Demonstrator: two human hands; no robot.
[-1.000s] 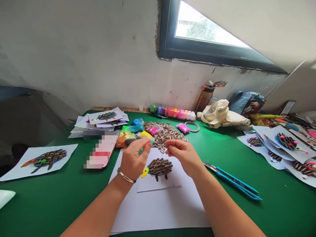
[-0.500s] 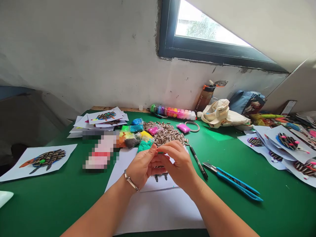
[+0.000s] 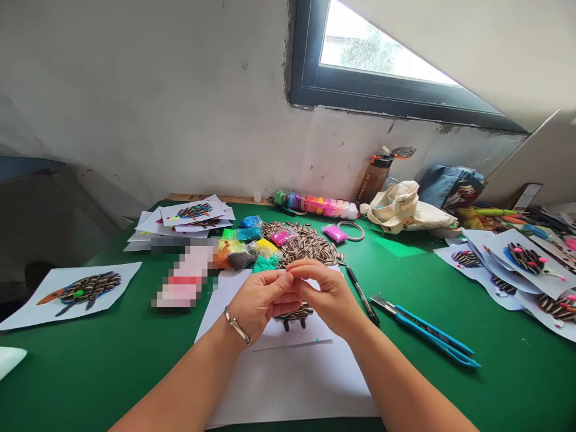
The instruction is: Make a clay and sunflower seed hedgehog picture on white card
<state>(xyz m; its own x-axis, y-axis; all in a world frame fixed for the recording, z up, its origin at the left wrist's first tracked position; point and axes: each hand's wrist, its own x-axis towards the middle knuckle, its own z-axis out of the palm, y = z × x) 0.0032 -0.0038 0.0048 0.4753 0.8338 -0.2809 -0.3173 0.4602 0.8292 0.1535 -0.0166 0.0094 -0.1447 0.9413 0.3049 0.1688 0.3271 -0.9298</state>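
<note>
My left hand and my right hand meet over the paper, fingers closed and fingertips pressed together. A small piece of green clay, visible between them a moment ago, is now hidden by the fingers. Below them lies a picture of striped sunflower seeds with two dark clay legs, on a white sheet. It is partly covered by my hands. Just beyond is an opened packet of teal clay, beside a heap of sunflower seeds.
A black pen and a blue craft knife lie to the right. Finished seed pictures lie at left and in a pile at right. Bags of coloured clay, a bottle and a cloth bag stand farther back.
My fingertips have drawn closer together, and the green sliver between them has gone out of sight. More of the seed picture shows beneath my hands.
</note>
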